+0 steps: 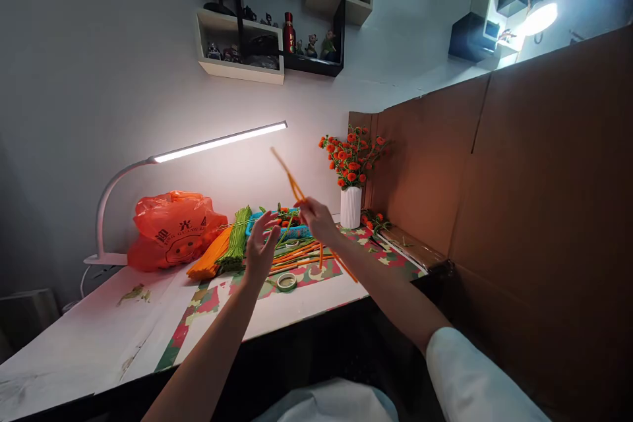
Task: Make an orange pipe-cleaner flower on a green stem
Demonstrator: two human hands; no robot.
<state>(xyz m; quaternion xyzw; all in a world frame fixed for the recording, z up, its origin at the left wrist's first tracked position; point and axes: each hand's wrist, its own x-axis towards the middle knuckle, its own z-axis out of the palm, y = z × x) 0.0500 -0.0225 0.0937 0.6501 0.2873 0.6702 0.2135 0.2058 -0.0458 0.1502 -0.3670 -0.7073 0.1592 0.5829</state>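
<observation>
My right hand (319, 219) is closed on orange pipe cleaners (289, 177), raised above the table; their upper ends point up and to the left. Orange ends also show below that hand. Fingers apart and curved, my left hand (261, 247) is up beside it and appears to hold nothing. Behind the hands, a blue basket (302, 232) contains orange flowers and green stems. Loose orange and green pipe cleaners (297, 257) lie under the hands, near a roll of green tape (287, 282). Bundles of orange pipe cleaners (210, 258) and green pipe cleaners (236, 241) lie to the left.
A white vase (351, 208) of orange flowers (352, 155) stands at the back right, before a cardboard wall (420, 165). An orange plastic bag (173, 231) and a lit desk lamp (217, 144) are on the left. Shelves (242, 69) hang above.
</observation>
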